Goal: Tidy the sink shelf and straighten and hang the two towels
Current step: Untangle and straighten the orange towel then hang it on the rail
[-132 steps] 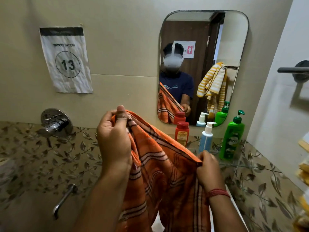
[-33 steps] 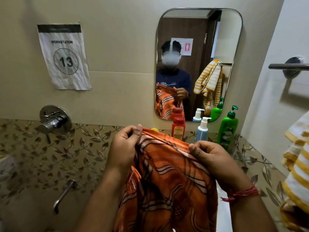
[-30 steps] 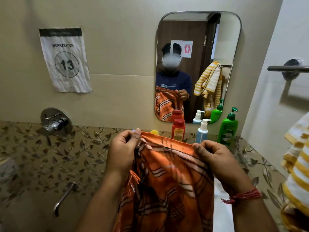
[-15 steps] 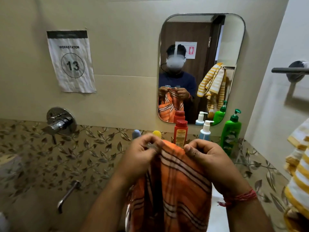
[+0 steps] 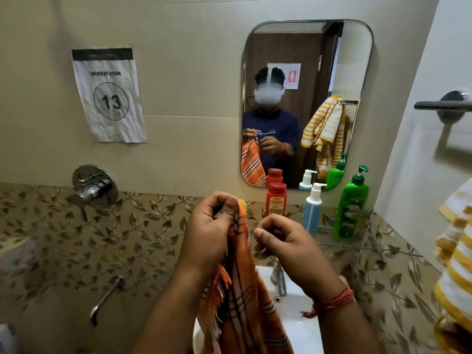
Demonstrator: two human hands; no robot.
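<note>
Left hand (image 5: pixel 210 231) pinching the top edge of the orange plaid towel (image 5: pixel 240 297) between thumb and curled fingers, cloth gathered narrow and hanging straight down over the front rim of the white sink (image 5: pixel 301 325). Right hand (image 5: pixel 286 241) just beside it, fingers curled in with the thumb laid across them, apart from the cloth; anything held inside cannot be told. Red thread (image 5: pixel 334 300) tied round the right wrist. Behind the hands, along the glass shelf (image 5: pixel 332 245) under the mirror (image 5: pixel 306 98): red bottle (image 5: pixel 276 200) toward the left end, white-and-blue pump bottle (image 5: pixel 313 208) in the middle, green pump bottle (image 5: pixel 352 208) at the right end, all upright. Small yellow cap (image 5: pixel 242 204) just peeking past the left thumb. Yellow striped towel (image 5: pixel 457 256) bunched at the right edge of view, below the metal towel bar (image 5: pixel 441 105) on the side wall. Paper sign (image 5: pixel 108 95) reading 13 on the back wall, chrome tap (image 5: pixel 93 186) beneath it.
</note>
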